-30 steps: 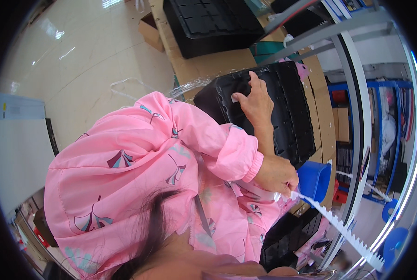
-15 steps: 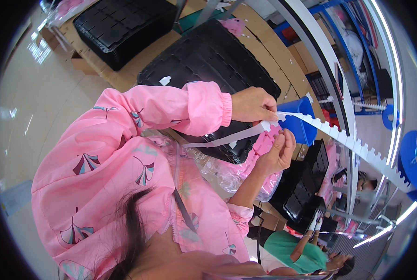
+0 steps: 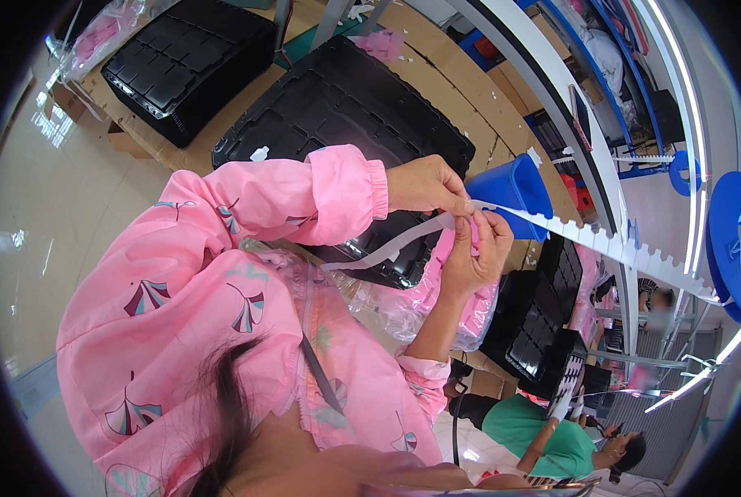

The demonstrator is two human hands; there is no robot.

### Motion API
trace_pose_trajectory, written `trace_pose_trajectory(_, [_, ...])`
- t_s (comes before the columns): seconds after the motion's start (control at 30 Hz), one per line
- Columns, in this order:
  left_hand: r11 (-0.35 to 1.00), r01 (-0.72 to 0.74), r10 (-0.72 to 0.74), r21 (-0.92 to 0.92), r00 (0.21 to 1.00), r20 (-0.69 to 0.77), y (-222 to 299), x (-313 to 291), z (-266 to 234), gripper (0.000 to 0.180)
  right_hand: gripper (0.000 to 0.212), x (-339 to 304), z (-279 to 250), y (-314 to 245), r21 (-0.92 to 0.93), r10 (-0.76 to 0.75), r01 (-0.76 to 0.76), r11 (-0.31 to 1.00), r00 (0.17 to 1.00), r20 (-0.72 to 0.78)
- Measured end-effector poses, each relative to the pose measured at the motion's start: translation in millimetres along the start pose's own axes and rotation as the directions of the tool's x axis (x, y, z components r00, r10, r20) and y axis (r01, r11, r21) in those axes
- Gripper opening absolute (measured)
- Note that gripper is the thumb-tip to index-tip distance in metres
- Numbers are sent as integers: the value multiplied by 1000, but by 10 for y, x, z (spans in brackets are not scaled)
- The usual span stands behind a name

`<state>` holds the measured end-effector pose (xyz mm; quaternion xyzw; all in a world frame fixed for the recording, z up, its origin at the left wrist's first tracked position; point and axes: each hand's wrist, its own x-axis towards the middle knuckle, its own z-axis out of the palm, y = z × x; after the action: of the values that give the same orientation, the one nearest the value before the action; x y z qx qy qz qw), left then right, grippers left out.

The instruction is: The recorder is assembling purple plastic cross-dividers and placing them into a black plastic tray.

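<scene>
A long white strip with notched edges (image 3: pixel 602 242) runs from the blue reel (image 3: pixel 728 248) on the right to my hands. My left hand (image 3: pixel 424 184), in a pink sleeve, pinches the strip near its end. Just below, my right hand (image 3: pixel 480 253) has thumb and fingers pressed together at the same spot; the fingers hide what lies between them. A plain pale ribbon (image 3: pixel 387 248) curves from my fingers back toward my jacket. Under my left arm lies a large black plastic box (image 3: pixel 345 103) with a small white tag (image 3: pixel 259 154) on it.
A blue bin (image 3: pixel 515 186) stands behind my hands. Pink pieces in a clear plastic bag (image 3: pixel 470 319) lie beneath my right wrist. Another black box (image 3: pixel 192 66) is at the far left, more black boxes (image 3: pixel 532 311) at right. A person in green (image 3: pixel 544 435) works at lower right.
My right hand has moved up and left to meet my left fingers at the strip. The view has shifted slightly. The person in green now holds a dark-and-white patterned sheet.
</scene>
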<state>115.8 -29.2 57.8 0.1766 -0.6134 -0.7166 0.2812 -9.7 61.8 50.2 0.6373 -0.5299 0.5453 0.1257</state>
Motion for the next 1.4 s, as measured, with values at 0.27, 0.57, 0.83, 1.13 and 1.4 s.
trace_pose_trajectory(0.27, [981, 179, -184, -74, 980, -76, -16, 45, 0, 21, 17, 10, 63, 110, -86, -137, 138, 987, 990, 19])
trace_pose_trajectory(0.57, [936, 275, -311, -219, 939, -147, -122, 94, 24, 17, 21, -5, 103, 147, -168, -381, 382, 908, 924, 40])
trace_pose_trajectory(0.83, [971, 147, -192, -187, 948, -253, -160, 101, 130, 15, 19, -9, 54, 166, -181, -443, 452, 874, 892, 91])
trace_pose_trajectory(1.13, [953, 184, -240, -241, 943, -230, -228, 142, 165, 15, 15, -68, -44, 157, -128, -458, 492, 861, 860, 224])
trace_pose_trajectory(1.4, [987, 16, -51, -160, 974, -222, -153, 52, 229, 21, 5, 122, -289, 515, -120, 88, -83, 989, 996, 34])
